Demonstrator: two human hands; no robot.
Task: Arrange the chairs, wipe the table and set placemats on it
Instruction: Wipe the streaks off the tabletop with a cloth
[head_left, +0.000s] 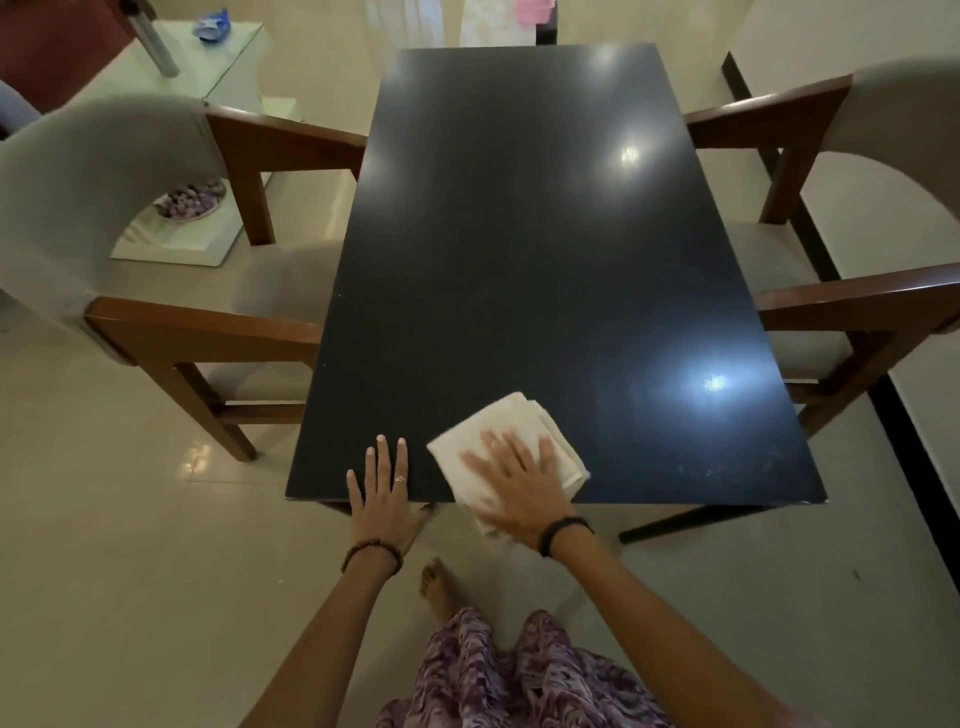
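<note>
the tabletop (519, 260) is dark and shiny, with bright spots of light on it. all places here are told from the tabletop. a folded white cloth (511, 423) lies on its near edge, a bit right of the middle, and part of the cloth hangs over that edge. the right hand (514, 486) lies flat on top of the cloth with its fingers spread apart, pressing it down. it is not gripping the cloth. the hand looks a little blurry. the left hand (382, 491) rests flat on the near edge too, just left of the cloth, with fingers straight and close together. it holds nothing. there is a ring on one finger, and both wrists wear dark bead bands.

one chair (156, 249) stands at the left long side, with its wooden arms touching or almost touching the edge. another chair (852, 270) stands at the right long side the same way. no placemats lie on the tabletop. a bare foot (439, 587) stands on the pale floor just below the near edge.
</note>
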